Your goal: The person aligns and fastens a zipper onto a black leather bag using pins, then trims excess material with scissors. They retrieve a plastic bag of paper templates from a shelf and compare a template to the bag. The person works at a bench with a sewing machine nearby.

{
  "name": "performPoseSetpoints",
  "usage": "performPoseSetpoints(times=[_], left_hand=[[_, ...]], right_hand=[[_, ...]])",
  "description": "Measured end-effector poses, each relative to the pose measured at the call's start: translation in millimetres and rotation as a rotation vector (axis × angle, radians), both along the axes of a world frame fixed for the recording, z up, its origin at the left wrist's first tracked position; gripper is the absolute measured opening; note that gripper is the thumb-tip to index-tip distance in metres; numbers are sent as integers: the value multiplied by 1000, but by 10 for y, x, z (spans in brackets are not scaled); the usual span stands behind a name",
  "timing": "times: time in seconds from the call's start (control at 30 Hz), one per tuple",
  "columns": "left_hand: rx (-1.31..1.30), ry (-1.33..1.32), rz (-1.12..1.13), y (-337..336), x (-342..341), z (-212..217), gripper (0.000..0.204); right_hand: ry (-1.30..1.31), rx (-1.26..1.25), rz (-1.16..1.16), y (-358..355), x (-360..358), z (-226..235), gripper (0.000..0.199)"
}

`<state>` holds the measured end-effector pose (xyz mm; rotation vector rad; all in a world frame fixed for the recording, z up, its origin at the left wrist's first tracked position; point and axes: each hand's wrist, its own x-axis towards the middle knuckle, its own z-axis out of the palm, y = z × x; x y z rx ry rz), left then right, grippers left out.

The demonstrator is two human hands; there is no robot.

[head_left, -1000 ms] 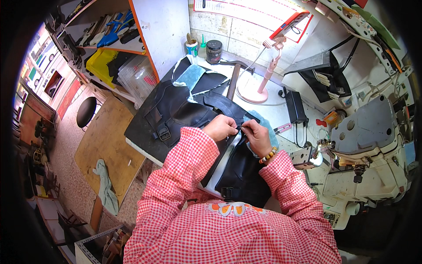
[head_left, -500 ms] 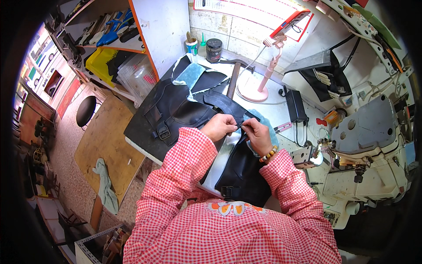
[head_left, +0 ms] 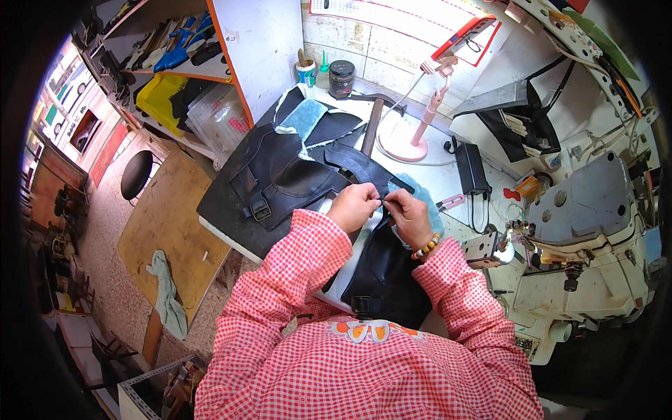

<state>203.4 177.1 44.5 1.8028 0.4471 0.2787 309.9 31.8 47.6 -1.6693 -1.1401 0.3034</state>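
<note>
My left hand (head_left: 355, 207) and my right hand (head_left: 411, 215) meet fingertip to fingertip over the worktable, both pinched closed. Between my right fingers is the upper edge of a black leather boot upper (head_left: 388, 273), which hangs toward my lap and carries a buckle (head_left: 361, 304) low down. What the left fingertips pinch beside that edge is too small to make out. Pale blue fleece lining (head_left: 422, 192) shows behind my right hand. Left of my hands lies a second black leather boot upper (head_left: 297, 175) with a strap and buckle (head_left: 260, 208).
A hammer (head_left: 373, 126) lies beyond the leather, near a dark jar (head_left: 341, 78). A pink stand (head_left: 422, 126) and a black power adapter (head_left: 472, 169) are at the back right. A sewing machine (head_left: 584, 203) fills the right side. Shelves of shoes (head_left: 185, 45) stand left.
My left hand has shifted slightly right and its sleeve has moved with it. The right hand stays nearly in place, and both keep pinching.
</note>
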Motion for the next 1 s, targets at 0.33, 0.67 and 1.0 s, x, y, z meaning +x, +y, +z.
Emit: performPoseSetpoints(times=[0.33, 0.67, 1.0], left_hand=[[-433, -76, 77, -76, 15, -176, 10], [-532, 132, -43, 138, 84, -24, 21], [-344, 182, -25, 161, 266, -47, 22]], right_hand=[[-290, 130, 53, 13, -5, -74, 9], [-551, 73, 38, 35, -35, 97, 5], [-748, -101, -131, 87, -152, 198, 10]])
